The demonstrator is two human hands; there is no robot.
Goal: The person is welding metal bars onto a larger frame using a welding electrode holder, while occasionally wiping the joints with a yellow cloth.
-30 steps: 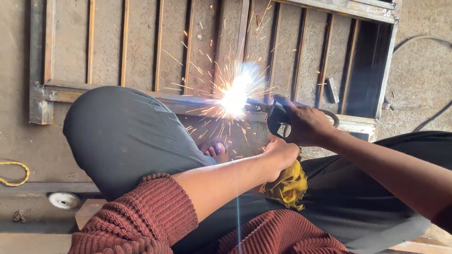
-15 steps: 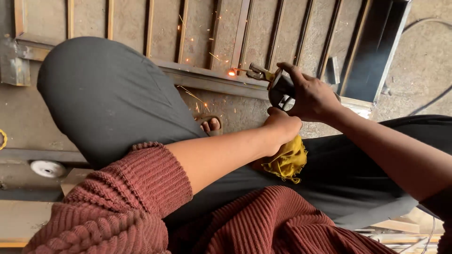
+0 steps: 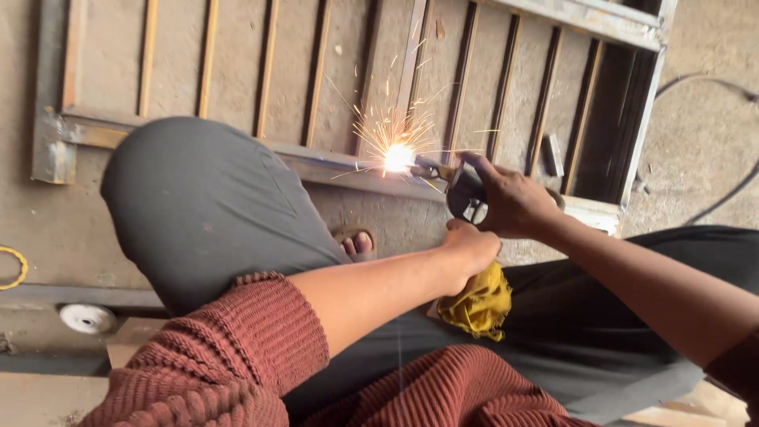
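My right hand [image 3: 514, 202] grips a dark welding electrode holder [image 3: 462, 194]. Its rod tip touches a metal bar of the gate frame [image 3: 332, 162], where a bright arc [image 3: 398, 156] throws sparks. My left hand [image 3: 473, 247] is closed around a yellow cloth [image 3: 477, 307] just below the holder, resting against my right wrist. My bent left knee in grey trousers [image 3: 198, 205] fills the middle left. A toe of my sandalled foot [image 3: 356, 243] shows under the frame.
The metal gate frame with several vertical bars [image 3: 209, 59] lies flat on the concrete floor. A black cable [image 3: 727, 198] curves at the right. A white disc [image 3: 87, 318] and a yellow cord loop [image 3: 12, 267] lie at the left.
The arc was bright, then nearly out half a second ago, and now burns again. The camera view has shifted, and both hands have stayed by the bar.
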